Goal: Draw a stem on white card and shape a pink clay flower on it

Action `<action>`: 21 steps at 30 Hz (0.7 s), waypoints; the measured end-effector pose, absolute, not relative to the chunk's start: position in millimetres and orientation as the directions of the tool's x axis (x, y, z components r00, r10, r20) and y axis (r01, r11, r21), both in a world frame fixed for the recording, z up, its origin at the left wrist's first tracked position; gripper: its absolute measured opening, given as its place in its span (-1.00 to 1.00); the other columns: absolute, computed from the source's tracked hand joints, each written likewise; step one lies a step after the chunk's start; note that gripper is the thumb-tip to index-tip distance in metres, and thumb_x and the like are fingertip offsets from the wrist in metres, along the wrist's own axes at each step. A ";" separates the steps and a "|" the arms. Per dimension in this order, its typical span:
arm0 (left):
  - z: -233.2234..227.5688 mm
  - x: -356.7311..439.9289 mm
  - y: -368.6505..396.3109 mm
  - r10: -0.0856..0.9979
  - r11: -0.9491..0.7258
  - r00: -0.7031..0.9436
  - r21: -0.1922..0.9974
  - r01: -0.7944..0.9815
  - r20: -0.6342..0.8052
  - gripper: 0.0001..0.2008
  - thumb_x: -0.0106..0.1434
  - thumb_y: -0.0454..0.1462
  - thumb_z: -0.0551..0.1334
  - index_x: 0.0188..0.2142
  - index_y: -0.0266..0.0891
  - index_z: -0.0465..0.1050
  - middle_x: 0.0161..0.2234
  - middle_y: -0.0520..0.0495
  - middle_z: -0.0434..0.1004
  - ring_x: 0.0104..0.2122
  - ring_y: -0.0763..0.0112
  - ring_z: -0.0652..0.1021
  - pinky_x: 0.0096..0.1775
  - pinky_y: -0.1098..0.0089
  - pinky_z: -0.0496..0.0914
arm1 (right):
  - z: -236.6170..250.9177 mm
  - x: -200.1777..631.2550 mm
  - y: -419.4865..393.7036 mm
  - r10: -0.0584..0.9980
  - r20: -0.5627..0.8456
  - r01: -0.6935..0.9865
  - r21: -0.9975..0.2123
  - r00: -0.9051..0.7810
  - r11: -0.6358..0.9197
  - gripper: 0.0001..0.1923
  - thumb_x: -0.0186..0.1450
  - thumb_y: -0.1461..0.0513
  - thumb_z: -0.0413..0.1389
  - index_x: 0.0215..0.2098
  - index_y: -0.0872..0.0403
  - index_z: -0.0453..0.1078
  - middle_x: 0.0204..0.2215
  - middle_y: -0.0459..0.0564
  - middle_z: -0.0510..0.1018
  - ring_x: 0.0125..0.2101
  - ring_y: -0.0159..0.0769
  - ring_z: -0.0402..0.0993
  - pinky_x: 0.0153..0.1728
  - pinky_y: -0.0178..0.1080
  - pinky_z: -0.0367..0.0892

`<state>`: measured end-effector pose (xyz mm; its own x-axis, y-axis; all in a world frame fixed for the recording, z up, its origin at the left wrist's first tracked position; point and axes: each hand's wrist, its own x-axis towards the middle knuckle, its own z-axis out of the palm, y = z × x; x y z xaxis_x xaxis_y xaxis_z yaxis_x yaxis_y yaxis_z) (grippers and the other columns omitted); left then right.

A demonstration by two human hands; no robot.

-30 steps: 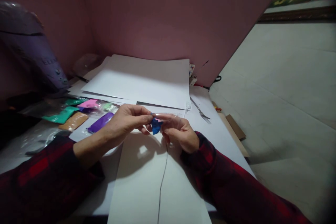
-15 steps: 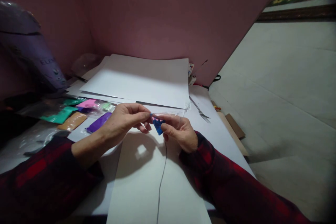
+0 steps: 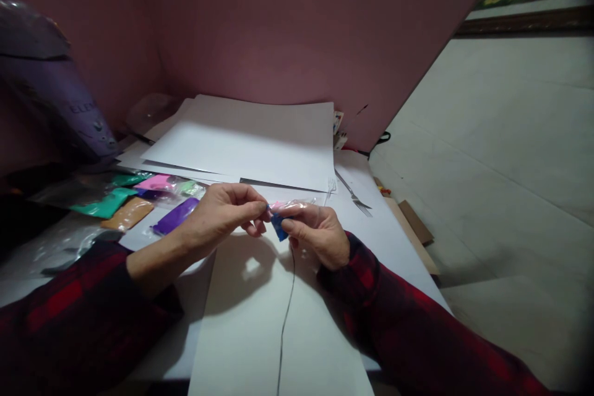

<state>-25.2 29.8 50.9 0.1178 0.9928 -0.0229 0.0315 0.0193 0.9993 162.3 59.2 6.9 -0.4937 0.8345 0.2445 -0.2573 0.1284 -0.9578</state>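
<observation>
Above the near sheet [image 3: 245, 334], dead centre: small clear packet [image 3: 279, 226] with blue stuff inside, held up off the paper between both hands. Left hand [image 3: 223, 213] closed down to a thumb-and-forefinger pinch on the packet's left edge, other fingers curled loosely under. Right hand [image 3: 315, 235] nearly closed too, thumb and fingers pinching the right side, with a pinkish crinkle of film poking out on the far side. Blue stuff, clay or something else? Can't tell, too small and dim. Thin dark wire [image 3: 285, 309] running from just under the hands toward the near edge of the sheet; gripped by a hand or just lying there, can't tell either.

Going by the grip, looks like fingertip work on the film. So, a few tips:

- Pinch the film only, not the blue lump, or risk squashing and smearing it inside.
- Set both pinches close together at the same spot, to make the plastic give there instead of stretching.
- Pull apart gently, small moves, low over the sheet to catch any drop on paper.
- Mind the wire underneath, easy to snag with a wrist.

More packets [image 3: 176, 215] lying at left, well apart, and forks [image 3: 355, 198] at far right beside the paper stack [image 3: 250, 142]. Plenty of room, no need to crowd.
</observation>
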 end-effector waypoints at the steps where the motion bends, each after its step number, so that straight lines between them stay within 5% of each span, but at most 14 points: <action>1: 50.6 -25.3 30.0 0.993 0.021 0.119 0.999 0.032 -0.025 -0.90 0.07 -0.27 0.33 -0.50 -0.28 0.51 -0.58 -0.02 0.57 -0.60 0.48 0.50 -0.46 0.47 0.40 | 7.5 162.2 58.8 0.835 0.246 -0.253 -0.958 -0.491 0.134 -0.81 0.16 0.23 0.28 -0.23 -0.05 0.59 -0.19 0.00 0.57 -0.46 -0.44 0.41 -0.63 -0.42 0.29; 21: 47.6 -25.3 30.3 0.989 0.022 0.146 0.999 0.040 -0.027 -0.88 0.08 -0.26 0.32 -0.52 -0.27 0.52 -0.60 -0.02 0.54 -0.60 0.49 0.47 -0.46 0.47 0.39 | 11.1 167.0 61.0 0.768 0.207 -0.277 -0.960 -0.606 0.041 -0.78 0.22 0.21 0.22 -0.16 -0.01 0.58 -0.13 0.03 0.53 -0.44 -0.44 0.41 -0.58 -0.39 0.38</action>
